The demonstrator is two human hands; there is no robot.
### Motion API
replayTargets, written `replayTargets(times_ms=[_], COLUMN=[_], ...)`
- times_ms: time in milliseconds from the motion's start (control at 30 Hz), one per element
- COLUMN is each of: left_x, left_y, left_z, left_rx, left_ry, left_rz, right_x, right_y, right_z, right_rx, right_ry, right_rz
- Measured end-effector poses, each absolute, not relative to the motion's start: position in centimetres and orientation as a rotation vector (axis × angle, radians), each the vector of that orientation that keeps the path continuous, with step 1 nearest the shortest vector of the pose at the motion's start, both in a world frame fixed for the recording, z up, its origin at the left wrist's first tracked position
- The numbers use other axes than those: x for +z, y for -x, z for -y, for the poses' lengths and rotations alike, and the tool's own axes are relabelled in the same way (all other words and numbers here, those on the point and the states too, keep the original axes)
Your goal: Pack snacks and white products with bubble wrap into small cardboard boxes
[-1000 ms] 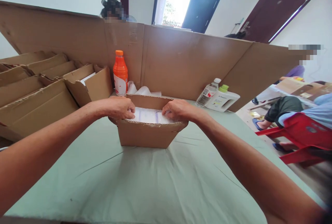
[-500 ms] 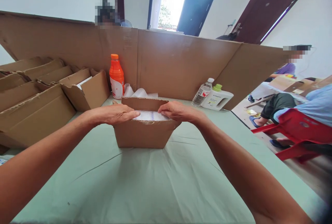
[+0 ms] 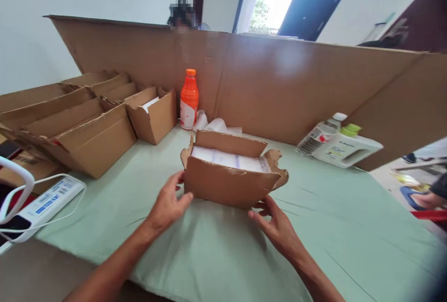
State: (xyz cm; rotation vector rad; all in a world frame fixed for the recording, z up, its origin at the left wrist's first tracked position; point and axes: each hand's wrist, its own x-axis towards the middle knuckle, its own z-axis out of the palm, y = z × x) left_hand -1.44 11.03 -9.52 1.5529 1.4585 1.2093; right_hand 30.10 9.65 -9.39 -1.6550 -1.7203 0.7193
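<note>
A small open cardboard box [image 3: 226,185] with torn flaps sits on the green table cloth [image 3: 223,255], filled with white packets [image 3: 230,158]. My left hand [image 3: 168,203] cups the box's lower left corner, fingers curved against its side. At the lower right corner my right hand [image 3: 275,225] has its fingers tucked under the bottom edge. Both hands grip the box from below.
A row of open cardboard boxes [image 3: 80,120] lines the left. An orange bottle [image 3: 189,99], crumpled plastic [image 3: 214,125], a clear bottle [image 3: 319,134] and a white jug [image 3: 345,148] stand before a cardboard wall [image 3: 286,87]. A power strip [image 3: 45,199] lies at left. Another person sits behind the wall.
Both hands have dropped from the top of the box, where they pressed on the packets, to its lower corners. The camera has swung left, bringing the power strip into view.
</note>
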Motion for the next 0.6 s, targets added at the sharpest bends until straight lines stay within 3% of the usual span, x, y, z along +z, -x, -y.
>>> replayTargets(times_ms=[267,467,600], left_x=[-12.3,-14.3,-14.7], left_y=[2.8,7.0,8.5], left_z=[-5.5,-2.5,-2.8], left_rx=[1.451,1.728,1.734], left_ry=[-1.270,-0.961,-0.909], left_rz=[-1.618,-1.829,-1.888], right_x=[-9.1,-10.6,-11.8], right_y=[-22.7,-9.8,-2.0], right_z=[-16.1,-21.8,-24.1], right_rx=[0.825,0.920,0.862], right_ry=[1.488,1.129,1.074], right_rz=[1.837,2.076,2.160])
